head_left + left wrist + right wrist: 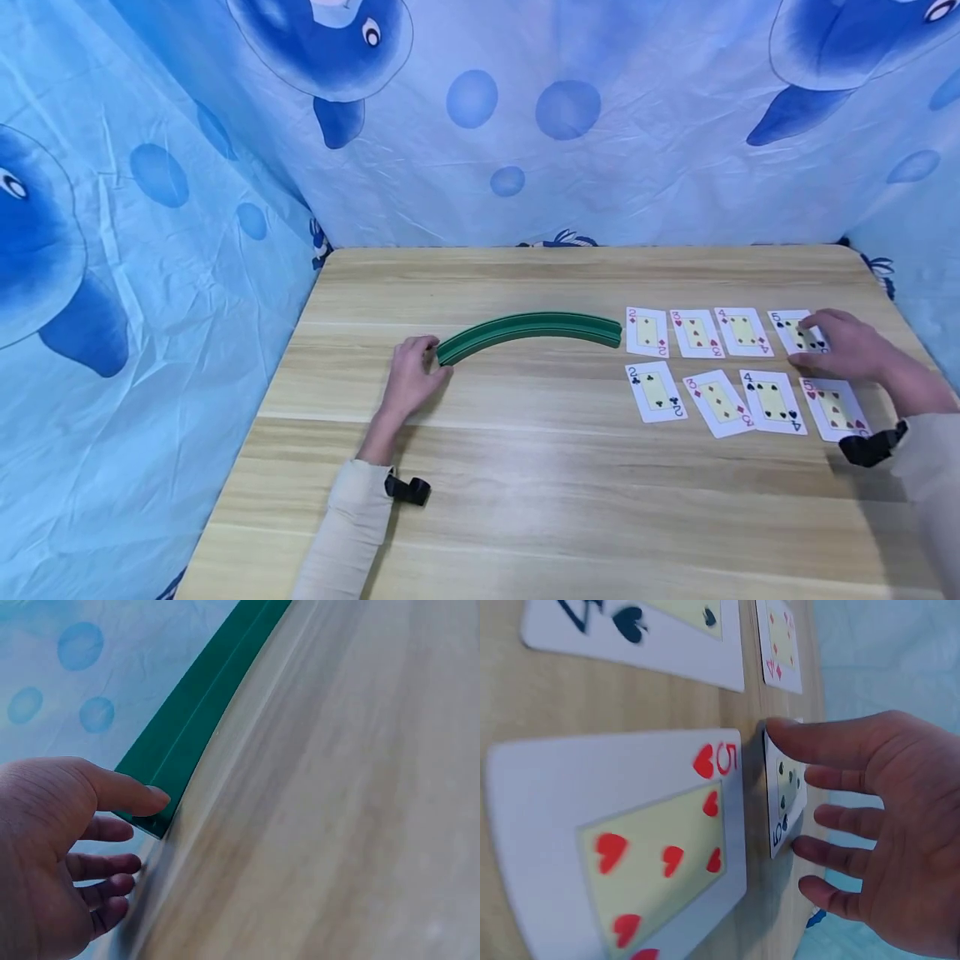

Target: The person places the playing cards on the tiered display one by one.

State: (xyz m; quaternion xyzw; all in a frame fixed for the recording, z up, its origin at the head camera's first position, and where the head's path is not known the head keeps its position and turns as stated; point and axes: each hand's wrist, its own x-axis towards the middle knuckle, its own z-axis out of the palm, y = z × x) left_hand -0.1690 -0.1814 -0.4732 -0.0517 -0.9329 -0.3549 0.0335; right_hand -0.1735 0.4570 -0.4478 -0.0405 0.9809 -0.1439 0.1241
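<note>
A green curved card holder point(528, 325) with a lengthwise groove lies on the wooden table. My left hand point(411, 375) pinches its left end; in the left wrist view the thumb point(142, 796) presses on the holder's side. On the right, my right hand point(851, 346) is spread over the five of spades point(798, 332), which lies flat in the back row. Seen from the right wrist, the thumb point(817, 742) is at one edge of that card and the other fingers are loosely bent near its far side. Nearest below this hand lies the five of hearts point(834, 408).
Beside the five of spades, the back row has a two of diamonds point(647, 332), a three of hearts point(695, 333) and a four of diamonds point(743, 332). In front are a two of clubs point(656, 392), three of diamonds point(718, 403) and four of spades point(773, 402). Blue fabric point(525, 217) surrounds the table.
</note>
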